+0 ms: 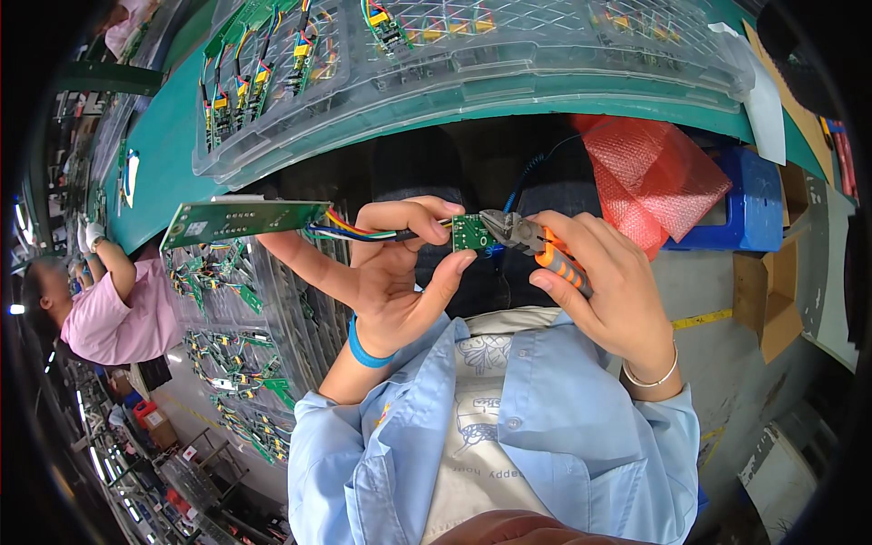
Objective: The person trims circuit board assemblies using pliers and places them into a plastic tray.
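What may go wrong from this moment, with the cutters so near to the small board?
The cutters sit at the edge of the small board; a slip might damage it. The left hand holds this board close to the cutters, so it might get nipped. Wires run from the large board toward the small one; a sudden pull might strain them.

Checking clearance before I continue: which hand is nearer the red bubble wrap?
Right. The right hand, gripping the orange-handled cutters, appears just below-left of the red bubble wrap; the left hand, pinching the small green board, is farther left.
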`<state>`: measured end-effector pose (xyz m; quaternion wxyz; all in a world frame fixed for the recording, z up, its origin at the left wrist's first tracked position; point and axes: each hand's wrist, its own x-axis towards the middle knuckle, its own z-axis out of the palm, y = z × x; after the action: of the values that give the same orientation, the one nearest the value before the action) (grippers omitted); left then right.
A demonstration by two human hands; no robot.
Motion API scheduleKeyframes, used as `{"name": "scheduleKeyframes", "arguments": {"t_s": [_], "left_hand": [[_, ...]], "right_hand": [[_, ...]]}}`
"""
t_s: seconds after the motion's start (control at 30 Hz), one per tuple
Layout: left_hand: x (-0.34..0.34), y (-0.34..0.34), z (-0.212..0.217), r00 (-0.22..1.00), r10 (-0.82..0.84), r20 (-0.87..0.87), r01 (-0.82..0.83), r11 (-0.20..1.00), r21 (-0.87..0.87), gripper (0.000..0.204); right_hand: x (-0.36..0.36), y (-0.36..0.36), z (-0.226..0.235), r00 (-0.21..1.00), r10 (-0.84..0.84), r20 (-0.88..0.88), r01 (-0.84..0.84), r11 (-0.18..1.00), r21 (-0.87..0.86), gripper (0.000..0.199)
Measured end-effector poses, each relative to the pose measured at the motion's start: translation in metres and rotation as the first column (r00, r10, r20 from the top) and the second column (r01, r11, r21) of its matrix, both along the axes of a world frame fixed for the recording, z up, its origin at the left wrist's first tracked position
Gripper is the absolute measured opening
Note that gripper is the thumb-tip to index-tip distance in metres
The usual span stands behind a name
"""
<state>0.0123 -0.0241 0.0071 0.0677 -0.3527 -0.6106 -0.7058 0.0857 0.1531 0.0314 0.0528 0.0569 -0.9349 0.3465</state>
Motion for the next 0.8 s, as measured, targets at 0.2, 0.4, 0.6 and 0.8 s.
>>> {"name": "scheduleKeyframes", "arguments": {"t_s": [0.2, 0.4, 0.6, 0.8], "left_hand": [[-0.001, 0.0, -0.001, 1.0, 0.0, 0.004, 0.0, 1.0, 0.012, 0.106], [-0.002, 0.0, -0.002, 1.0, -0.017, -0.007, 0.017, 0.997, 0.074, 0.108], [-0.005, -0.005, 0.017, 1.0, -0.026, 0.002, 0.026, 1.0, -0.001, 0.109], [-0.055, 0.0, 0.086, 0.999, -0.019, 0.047, 0.025, 0.991, -0.135, 0.1]], "right_hand": [[-0.001, 0.0, 0.001, 1.0, 0.004, 0.004, -0.004, 1.0, 0.003, 0.037], [-0.001, -0.001, 0.0, 1.0, 0.019, -0.012, -0.019, 1.0, 0.01, 0.037], [-0.002, -0.001, 0.0, 1.0, 0.024, 0.001, -0.023, 0.999, -0.046, 0.036], [-0.004, 0.004, -0.011, 0.993, -0.104, 0.051, 0.116, 0.915, -0.386, 0.034]]}}
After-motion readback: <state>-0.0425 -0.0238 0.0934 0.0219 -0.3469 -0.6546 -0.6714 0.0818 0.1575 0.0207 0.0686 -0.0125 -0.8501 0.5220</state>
